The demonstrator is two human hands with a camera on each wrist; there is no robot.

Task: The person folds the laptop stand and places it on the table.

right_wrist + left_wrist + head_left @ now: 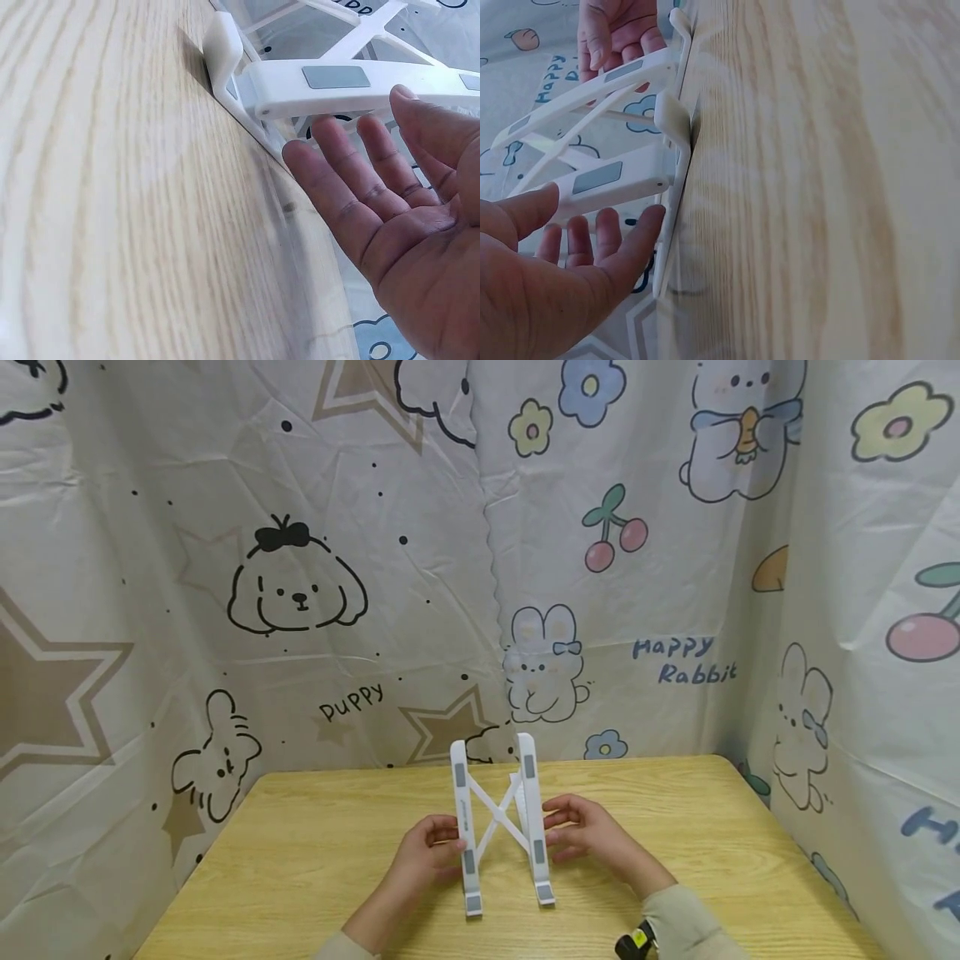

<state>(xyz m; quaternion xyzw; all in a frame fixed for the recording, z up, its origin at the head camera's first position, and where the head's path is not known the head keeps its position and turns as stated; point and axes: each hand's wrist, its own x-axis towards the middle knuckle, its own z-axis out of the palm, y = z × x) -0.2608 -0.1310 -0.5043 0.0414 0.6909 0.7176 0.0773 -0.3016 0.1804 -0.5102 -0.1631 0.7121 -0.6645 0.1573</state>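
Observation:
A white folding laptop stand [531, 802] stands unfolded on the table, with grey pads along its two arms and an X-shaped brace [499, 815] between them. My left hand [429, 852] is at the stand's left arm. In the left wrist view its thumb lies by the arm's edge, while the loosely extended fingers sit beside the arm without curling round it. On the other side is my right hand [588, 835]. The right wrist view shows its thumb tip at the arm's edge and the relaxed fingers spread beside it; whether they touch is unclear.
The wooden table [330, 810] has a light grain. Behind it and along both sides hangs a pale curtain [420, 610] printed with puppies, rabbits, stars and flowers. A black and yellow device [636, 941] is at the right wrist.

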